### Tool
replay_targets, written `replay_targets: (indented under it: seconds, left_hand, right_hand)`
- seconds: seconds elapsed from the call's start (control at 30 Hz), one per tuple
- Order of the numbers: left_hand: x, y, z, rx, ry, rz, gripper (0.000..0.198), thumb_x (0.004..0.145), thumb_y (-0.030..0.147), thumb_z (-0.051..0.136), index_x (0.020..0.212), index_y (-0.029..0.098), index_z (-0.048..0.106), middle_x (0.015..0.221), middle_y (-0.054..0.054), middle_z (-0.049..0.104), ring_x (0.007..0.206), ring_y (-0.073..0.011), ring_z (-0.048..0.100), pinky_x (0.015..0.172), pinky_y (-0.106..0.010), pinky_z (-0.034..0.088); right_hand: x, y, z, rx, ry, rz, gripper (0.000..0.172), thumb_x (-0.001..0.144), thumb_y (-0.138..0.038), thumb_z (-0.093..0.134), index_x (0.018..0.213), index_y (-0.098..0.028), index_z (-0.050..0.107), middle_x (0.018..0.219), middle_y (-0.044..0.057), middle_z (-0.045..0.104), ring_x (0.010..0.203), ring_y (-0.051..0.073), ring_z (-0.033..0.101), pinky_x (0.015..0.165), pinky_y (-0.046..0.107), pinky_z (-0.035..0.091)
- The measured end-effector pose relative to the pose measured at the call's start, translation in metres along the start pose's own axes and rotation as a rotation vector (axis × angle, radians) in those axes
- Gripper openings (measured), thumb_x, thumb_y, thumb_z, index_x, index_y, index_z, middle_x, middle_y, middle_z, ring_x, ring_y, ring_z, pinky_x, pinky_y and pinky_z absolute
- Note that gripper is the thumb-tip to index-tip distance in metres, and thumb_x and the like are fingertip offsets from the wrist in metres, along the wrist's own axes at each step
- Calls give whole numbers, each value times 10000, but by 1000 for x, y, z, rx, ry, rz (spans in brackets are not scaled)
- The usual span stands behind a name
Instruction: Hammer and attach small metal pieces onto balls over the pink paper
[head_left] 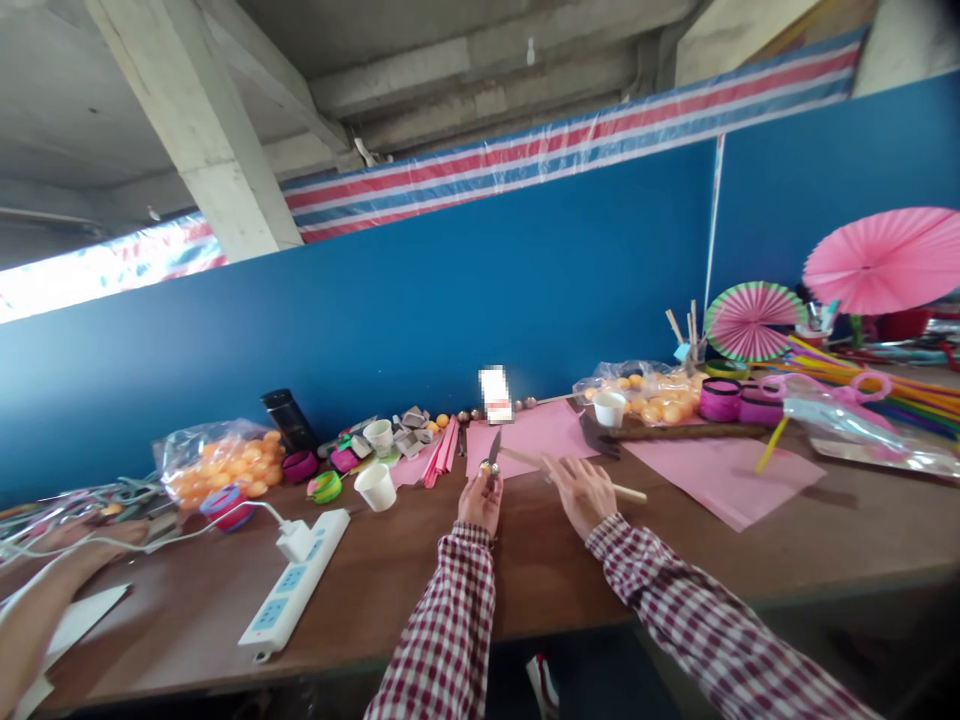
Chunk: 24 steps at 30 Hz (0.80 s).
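My left hand (480, 498) is closed round the handle of a small knife (493, 450), whose dark blade points up and away over the brown table (420, 590). My right hand (581, 488) lies beside it with fingers stretched out flat, resting on a thin wooden stick (628, 491) that runs across the table. Both sleeves are red-and-white check. Pink paper sheets (534, 432) lie just beyond the hands.
A white power strip (294, 585) with a plugged charger lies at left, near paper cups (375, 487) and a bag of orange balls (217, 465). Another person's arm (45, 600) reaches in at far left. Pink paper fans (885, 258), coloured sticks and tape rolls crowd the right; a blue wall (450, 290) stands behind.
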<state>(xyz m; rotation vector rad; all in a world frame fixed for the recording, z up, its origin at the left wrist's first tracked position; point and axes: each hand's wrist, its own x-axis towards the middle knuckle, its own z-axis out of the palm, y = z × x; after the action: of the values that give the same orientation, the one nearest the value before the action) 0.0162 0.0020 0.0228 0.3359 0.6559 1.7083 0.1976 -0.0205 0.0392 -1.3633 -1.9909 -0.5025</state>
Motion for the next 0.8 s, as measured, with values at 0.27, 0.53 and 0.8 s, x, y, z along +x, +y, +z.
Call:
replay_targets:
  seconds: [0.27, 0.53, 0.8]
  left_hand:
    - [2, 0, -3, 18, -26, -14, 68, 718, 69, 533, 762, 80, 584, 776, -100, 643, 721, -140, 624, 708, -255, 513]
    - [1, 1, -2, -3, -20, -32, 79, 743, 84, 503, 777, 85, 575, 773, -99, 639, 755, -150, 622, 727, -259, 506]
    - [-3, 4, 2, 7, 10, -22, 84, 735, 88, 517, 794, 97, 576, 778, -92, 639, 718, -131, 624, 680, -218, 515]
  right_hand:
    - [0, -2, -2, -18, 10, 9, 399, 841, -241, 379, 1234, -299, 344, 860, 37, 555, 760, 143, 449, 648, 265, 251]
    - [0, -1, -1, 6, 18, 14, 399, 839, -246, 385, 1235, -282, 349, 853, 45, 554, 772, 146, 448, 655, 266, 254]
    - [0, -1, -1, 0, -1, 50, 389, 845, -249, 373, 1230, -290, 351, 874, 39, 551, 785, 147, 446, 671, 269, 250]
